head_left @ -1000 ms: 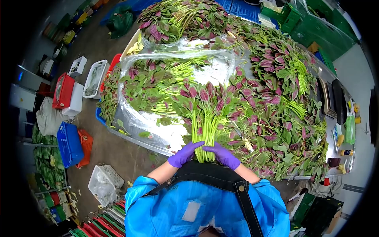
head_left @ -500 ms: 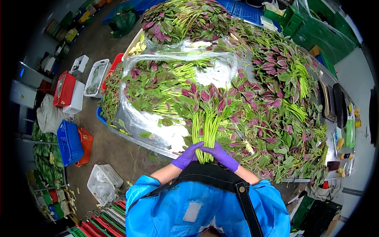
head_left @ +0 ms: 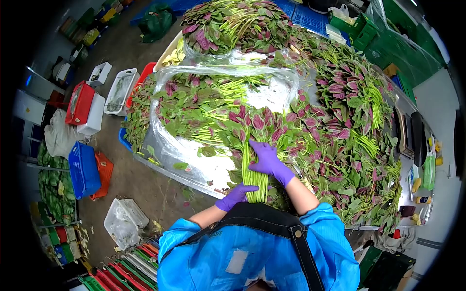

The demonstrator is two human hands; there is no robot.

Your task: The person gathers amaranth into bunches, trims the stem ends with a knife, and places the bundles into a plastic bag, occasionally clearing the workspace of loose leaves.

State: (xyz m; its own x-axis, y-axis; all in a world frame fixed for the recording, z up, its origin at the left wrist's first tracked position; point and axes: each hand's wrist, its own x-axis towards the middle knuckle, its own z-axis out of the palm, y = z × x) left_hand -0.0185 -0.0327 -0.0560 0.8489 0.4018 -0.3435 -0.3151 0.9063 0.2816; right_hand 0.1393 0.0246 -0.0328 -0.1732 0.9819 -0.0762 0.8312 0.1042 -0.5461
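Note:
A bunch of red amaranth [head_left: 258, 180] stands upright in front of my apron, its pale green stems downward and its purple-green leaves at the top. Low on the stems, my purple-gloved left hand [head_left: 237, 196] grips the bunch from the left side. Higher up, my gloved right hand [head_left: 266, 159] wraps the bunch from the right, just under the leaves, thumb and forefinger across the stems. Ahead of the bunch, a clear plastic bag [head_left: 167, 140] is spread on the metal table, with more amaranth [head_left: 194, 116] laid inside it.
Loose amaranth [head_left: 335, 169] covers the table's right side, and a big heap [head_left: 238, 29] rises at the far end. Crates stand on the floor at left: a blue one [head_left: 83, 169], a red one [head_left: 80, 104], a white one [head_left: 121, 92]. A white basket [head_left: 125, 220] holds plastic.
My right hand has left the stem bottoms and moved up the bunch to just below the leaves. My left hand stays low on the stems. The view has shifted slightly.

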